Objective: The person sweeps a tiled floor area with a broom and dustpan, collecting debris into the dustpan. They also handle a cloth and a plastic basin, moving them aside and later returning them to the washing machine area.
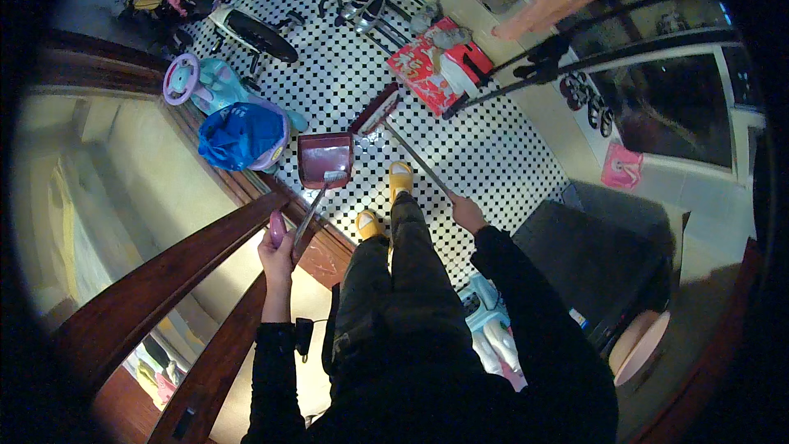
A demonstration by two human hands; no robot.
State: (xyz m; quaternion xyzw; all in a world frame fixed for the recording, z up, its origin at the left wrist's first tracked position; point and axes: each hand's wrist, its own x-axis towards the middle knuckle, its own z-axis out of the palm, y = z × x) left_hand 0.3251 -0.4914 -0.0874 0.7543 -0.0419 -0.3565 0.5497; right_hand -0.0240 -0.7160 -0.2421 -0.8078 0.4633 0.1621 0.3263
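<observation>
My left hand (276, 253) grips the metal handle (310, 217) of a dark red dustpan (325, 154), which rests on the tiled floor. A rounded pink object (278, 228) sticks up from the same hand; I cannot tell whether it belongs to the handle. My right hand (470, 214) is closed around the stick (420, 159) of a broom. The dark red broom head (375, 110) lies tilted on the floor near the dustpan's right upper corner. Inside the dustpan, close to its handle, is a small pale comb-like piece (335, 177).
A ride-on toy car (216, 87) with a blue bag (241, 135) stands left of the dustpan. Beyond are a child's bike (254, 34), shoes (363, 9) and a red box (441, 65). A wooden door (179, 246) is at left, a dark cabinet (592, 259) at right.
</observation>
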